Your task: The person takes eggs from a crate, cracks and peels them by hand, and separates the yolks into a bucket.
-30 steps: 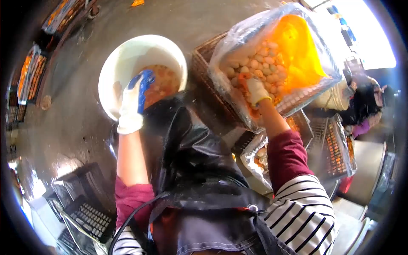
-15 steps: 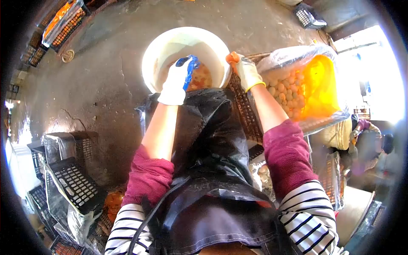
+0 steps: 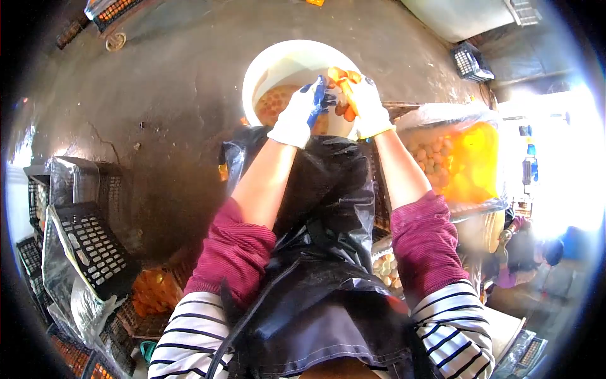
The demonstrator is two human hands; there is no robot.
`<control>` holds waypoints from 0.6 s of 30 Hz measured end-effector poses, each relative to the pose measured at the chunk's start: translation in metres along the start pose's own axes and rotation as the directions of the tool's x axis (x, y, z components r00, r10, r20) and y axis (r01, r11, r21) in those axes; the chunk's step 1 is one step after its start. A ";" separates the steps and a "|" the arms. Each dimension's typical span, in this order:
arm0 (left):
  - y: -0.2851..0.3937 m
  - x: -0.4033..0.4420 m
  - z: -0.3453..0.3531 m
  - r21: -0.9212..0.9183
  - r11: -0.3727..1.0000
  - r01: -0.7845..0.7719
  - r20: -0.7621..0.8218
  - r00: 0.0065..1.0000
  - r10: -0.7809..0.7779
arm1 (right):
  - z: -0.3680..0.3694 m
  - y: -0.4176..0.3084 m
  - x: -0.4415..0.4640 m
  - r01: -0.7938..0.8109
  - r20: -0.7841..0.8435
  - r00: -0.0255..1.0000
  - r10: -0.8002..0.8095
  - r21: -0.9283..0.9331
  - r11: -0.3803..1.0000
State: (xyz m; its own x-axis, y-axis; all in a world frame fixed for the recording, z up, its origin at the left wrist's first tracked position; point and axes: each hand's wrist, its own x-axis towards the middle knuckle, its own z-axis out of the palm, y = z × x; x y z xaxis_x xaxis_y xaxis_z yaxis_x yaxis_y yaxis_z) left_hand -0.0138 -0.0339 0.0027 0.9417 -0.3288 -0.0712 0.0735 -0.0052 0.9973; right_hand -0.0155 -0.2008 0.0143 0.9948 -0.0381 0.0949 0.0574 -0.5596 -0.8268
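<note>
My left hand (image 3: 303,114), in a white glove with blue fingers, is over a white tub (image 3: 252,72). Its fingers are bent toward my right hand (image 3: 365,104), whose white glove has orange-coated fingers. The fingertips come close together above the tub, curled around something small and pale that I cannot make out. Round orange-brown pieces lie in liquid (image 3: 274,101) at the bottom of the tub. To the right, a plastic-lined crate holds several pale eggs (image 3: 432,158) beside a bright yellow-orange sheet or bag (image 3: 472,164).
A black apron (image 3: 315,208) covers my lap. Stacked black crates (image 3: 95,246) and an orange-filled crate (image 3: 154,294) are at left. More eggs (image 3: 385,268) sit by my right knee. Another person (image 3: 530,249) works at far right; a crate (image 3: 472,62) stands at the back.
My hands have come together over the tub; before, the right was a fist at its right rim and the left was inside. The view has shifted, moving the tub rightward.
</note>
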 end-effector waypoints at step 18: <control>-0.018 0.013 0.003 -0.359 0.911 0.202 0.190 0.972 -0.140 | -0.136 0.049 -0.527 -0.902 -0.445 0.431 0.785 -0.198 0.383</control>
State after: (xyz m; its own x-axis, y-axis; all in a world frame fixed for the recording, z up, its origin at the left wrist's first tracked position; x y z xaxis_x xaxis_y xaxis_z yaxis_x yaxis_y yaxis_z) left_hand -0.0040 -0.0413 -0.0160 0.8424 -0.4983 -0.2052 0.3749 0.2684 0.8874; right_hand -0.5483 -0.3203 -0.0010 0.4361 -0.8243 -0.3611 -0.8922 -0.3438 -0.2928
